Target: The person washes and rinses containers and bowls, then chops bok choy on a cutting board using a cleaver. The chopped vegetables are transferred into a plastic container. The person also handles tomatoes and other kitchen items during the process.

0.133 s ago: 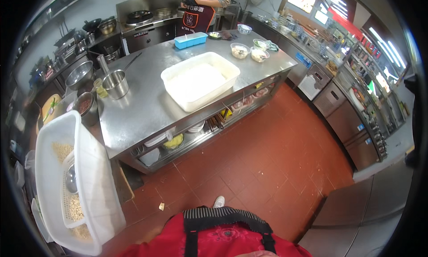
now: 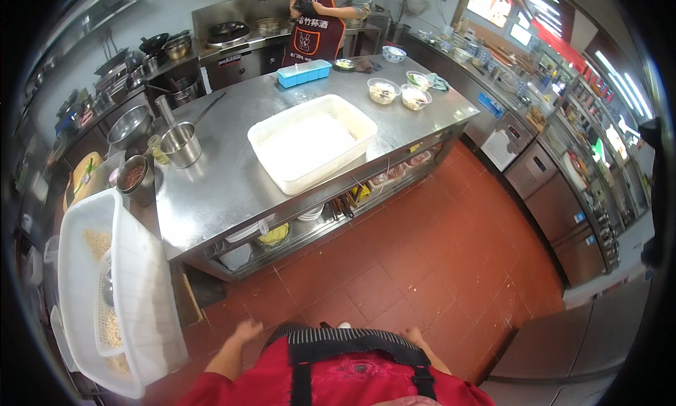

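My left hand hangs beside my left hip over the red floor, with its fingers loosely curled and nothing visible in them. At my right hip, my right hand is partly hidden by the striped top of my apron, and its fingers are hard to make out. Neither hand touches the steel table ahead. On that table stands a large white plastic tub with white contents. To my left is a deep white bin holding pale grains, a basket and a metal bowl.
A blue rectangular container, a steel pot and several bowls, including a clear one, stand on the table. Across it, a person in a dark apron faces this way. Steel cabinets line the right wall.
Both my hands have come into view at my hips; before, only a blurred bit of my left arm showed. The view has tilted slightly, so the table sits lower in it.
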Action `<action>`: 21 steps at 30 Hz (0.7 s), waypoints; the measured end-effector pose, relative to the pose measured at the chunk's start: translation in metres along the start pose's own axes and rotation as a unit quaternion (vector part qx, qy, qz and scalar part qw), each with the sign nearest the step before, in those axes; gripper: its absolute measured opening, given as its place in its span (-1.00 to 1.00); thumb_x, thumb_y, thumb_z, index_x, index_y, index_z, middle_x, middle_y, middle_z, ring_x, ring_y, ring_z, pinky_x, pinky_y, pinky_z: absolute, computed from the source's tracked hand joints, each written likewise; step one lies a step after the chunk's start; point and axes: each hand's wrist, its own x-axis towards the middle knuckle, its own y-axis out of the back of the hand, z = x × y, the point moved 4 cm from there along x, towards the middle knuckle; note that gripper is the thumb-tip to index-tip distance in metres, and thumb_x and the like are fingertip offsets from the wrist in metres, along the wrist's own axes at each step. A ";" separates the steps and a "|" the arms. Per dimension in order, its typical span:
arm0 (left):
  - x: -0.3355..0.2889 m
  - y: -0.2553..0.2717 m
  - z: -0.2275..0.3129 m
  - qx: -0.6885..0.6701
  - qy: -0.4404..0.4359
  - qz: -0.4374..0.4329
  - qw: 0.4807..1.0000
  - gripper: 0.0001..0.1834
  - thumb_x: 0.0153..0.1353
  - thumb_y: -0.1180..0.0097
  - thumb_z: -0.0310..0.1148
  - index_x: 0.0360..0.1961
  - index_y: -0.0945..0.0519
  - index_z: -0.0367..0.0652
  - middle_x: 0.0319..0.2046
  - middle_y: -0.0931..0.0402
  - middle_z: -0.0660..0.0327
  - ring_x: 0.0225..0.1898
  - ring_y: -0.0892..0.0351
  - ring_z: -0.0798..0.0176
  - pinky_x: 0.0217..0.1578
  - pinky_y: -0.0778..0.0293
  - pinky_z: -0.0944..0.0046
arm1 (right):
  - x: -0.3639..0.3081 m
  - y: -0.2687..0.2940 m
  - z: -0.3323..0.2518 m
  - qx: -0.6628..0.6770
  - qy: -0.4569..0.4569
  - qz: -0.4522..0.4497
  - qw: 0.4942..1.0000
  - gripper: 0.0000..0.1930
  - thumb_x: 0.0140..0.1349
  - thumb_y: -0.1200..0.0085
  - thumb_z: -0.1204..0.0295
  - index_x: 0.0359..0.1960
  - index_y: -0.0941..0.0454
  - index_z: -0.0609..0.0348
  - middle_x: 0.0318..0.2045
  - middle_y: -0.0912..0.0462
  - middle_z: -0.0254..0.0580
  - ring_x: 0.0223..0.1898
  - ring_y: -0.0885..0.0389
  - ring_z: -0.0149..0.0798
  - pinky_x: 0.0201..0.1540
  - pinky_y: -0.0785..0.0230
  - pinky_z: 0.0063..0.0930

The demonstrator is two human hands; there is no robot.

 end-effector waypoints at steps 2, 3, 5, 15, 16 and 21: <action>0.014 0.066 0.074 -0.127 -0.148 0.155 0.969 -0.52 0.18 0.01 -0.08 -0.17 -0.53 -0.38 -0.18 -0.52 -0.13 -0.10 -0.49 -0.11 -0.07 -0.39 0.13 | 0.054 0.051 -0.043 0.015 0.081 0.048 0.995 -0.70 0.11 -0.05 0.29 -0.36 -0.58 0.36 -0.51 -0.62 0.05 -0.43 -0.64 -0.09 -0.41 -0.45 -0.33; 0.022 0.095 0.101 -0.159 -0.140 0.181 0.960 -0.52 0.19 -0.01 -0.09 -0.13 -0.51 -0.37 -0.18 -0.52 -0.14 -0.09 -0.51 -0.06 -0.08 -0.40 0.14 | 0.080 0.075 -0.067 0.116 0.075 0.075 0.988 -0.69 0.16 -0.01 0.30 -0.41 -0.57 0.41 -0.58 -0.61 -0.01 -0.45 -0.65 -0.20 -0.46 -0.45 -0.40; 0.039 0.156 0.145 -0.268 -0.152 0.287 0.907 -0.50 0.21 -0.02 -0.11 0.00 -0.44 -0.34 -0.11 -0.51 -0.13 -0.03 -0.51 0.01 -0.04 -0.40 0.17 | 0.115 0.122 -0.129 0.085 0.201 0.135 0.966 -0.76 0.20 0.04 0.43 -0.34 -0.55 0.43 -0.53 -0.60 -0.06 -0.44 -0.65 -0.24 -0.46 -0.45 -0.49; 0.254 0.377 0.246 -0.512 -0.041 0.107 0.851 -0.09 0.16 0.27 0.35 0.35 0.02 -0.08 0.18 -0.26 -0.06 0.24 -0.18 -0.03 0.27 0.14 -0.03 | 0.134 0.163 -0.308 -0.031 0.241 0.072 0.967 -0.73 0.10 -0.05 0.29 -0.24 -0.58 0.18 -0.34 -0.63 0.05 -0.23 -0.61 -0.01 -0.15 -0.43 -0.26; 0.275 0.388 0.256 -0.513 -0.044 0.068 0.855 -0.09 0.16 0.28 0.35 0.35 0.03 -0.06 0.19 -0.23 -0.09 0.25 -0.15 -0.05 0.27 0.17 -0.04 | 0.135 0.165 -0.315 -0.052 0.235 0.041 0.970 -0.72 0.10 -0.04 0.27 -0.24 -0.59 0.19 -0.34 -0.63 0.04 -0.24 -0.62 -0.02 -0.15 -0.43 -0.26; 0.326 0.419 0.310 -0.491 -0.154 -0.095 0.852 -0.21 0.20 0.18 0.25 0.30 -0.13 -0.04 0.10 -0.33 -0.14 0.18 -0.27 0.00 0.20 -0.09 0.08 | 0.159 0.186 -0.328 -0.075 0.154 -0.004 0.985 -0.64 0.12 -0.02 0.22 -0.21 -0.59 0.26 -0.34 -0.63 0.08 -0.25 -0.63 -0.04 -0.16 -0.43 -0.27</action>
